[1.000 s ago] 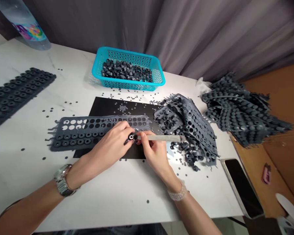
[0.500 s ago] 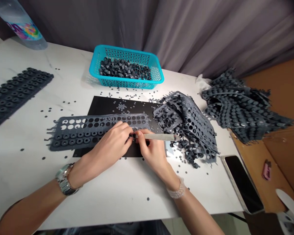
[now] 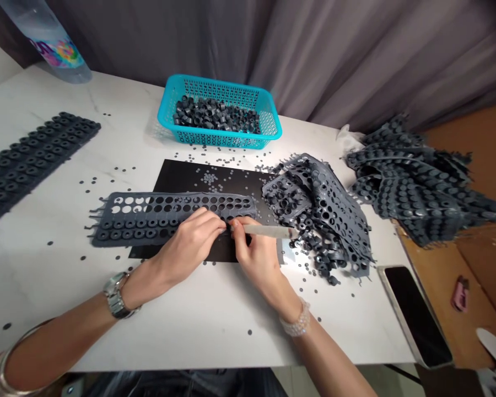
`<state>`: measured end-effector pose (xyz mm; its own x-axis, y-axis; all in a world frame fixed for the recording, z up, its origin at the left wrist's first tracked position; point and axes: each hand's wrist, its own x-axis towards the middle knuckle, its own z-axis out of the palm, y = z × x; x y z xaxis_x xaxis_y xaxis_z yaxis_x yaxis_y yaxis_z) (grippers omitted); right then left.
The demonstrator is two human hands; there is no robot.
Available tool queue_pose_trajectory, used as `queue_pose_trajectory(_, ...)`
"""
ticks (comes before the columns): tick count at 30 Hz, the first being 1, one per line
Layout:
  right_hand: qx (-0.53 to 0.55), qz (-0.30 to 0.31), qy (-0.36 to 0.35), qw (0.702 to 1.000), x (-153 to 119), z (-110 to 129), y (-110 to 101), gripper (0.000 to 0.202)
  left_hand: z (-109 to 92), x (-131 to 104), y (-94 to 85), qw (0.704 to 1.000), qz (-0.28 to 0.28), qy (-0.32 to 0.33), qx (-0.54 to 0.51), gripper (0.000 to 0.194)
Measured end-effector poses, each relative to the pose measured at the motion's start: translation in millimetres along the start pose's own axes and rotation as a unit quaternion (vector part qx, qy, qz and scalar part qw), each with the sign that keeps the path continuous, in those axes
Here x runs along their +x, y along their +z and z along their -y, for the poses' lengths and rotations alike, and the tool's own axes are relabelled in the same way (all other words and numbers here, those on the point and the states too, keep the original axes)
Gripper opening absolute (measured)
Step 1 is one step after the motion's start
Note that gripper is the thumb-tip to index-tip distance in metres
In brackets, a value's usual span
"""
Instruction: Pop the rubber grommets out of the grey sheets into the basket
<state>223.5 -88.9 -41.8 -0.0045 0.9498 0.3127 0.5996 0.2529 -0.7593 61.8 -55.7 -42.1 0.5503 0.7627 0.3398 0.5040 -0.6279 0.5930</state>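
A dark grey moulded rubber sheet (image 3: 126, 225) lies partly on a black board (image 3: 173, 171). Its far rows are open holes, while ring-shaped pieces fill the near rows at the left. My left hand (image 3: 192, 237) rests over the sheet's near side, fingers closed and fingertips pinched at its edge. Right beside those fingertips, my right hand (image 3: 258, 251) is closed round a pale, flat stick-like tool (image 3: 270, 231), whose blunt end points right. The tool's working tip is hidden at the fingers, and any small piece there is too small to make out.
Behind stands a turquoise basket (image 3: 221, 140) of loose dark rings. To the right are punched sheets (image 3: 334, 198), loose rings (image 3: 324, 259), a bundled sheet pile (image 3: 421, 193) and a phone (image 3: 415, 314). Another ringed sheet (image 3: 37, 160) and a bottle (image 3: 66, 58) stand left. Small discs are scattered about.
The view has shifted, so the table's things appear a little farther right. My hands stay close together at the sheet; the dark piece seen between my fingertips before no longer shows clearly.
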Motion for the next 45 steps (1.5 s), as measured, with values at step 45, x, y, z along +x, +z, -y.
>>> queue_pose_trajectory(45, -0.009, -0.054, 0.062, 0.997, 3, -12, -15, 0.026, 0, 23, -33.2, 0.577, -0.057, -0.443, -0.684, 0.02)
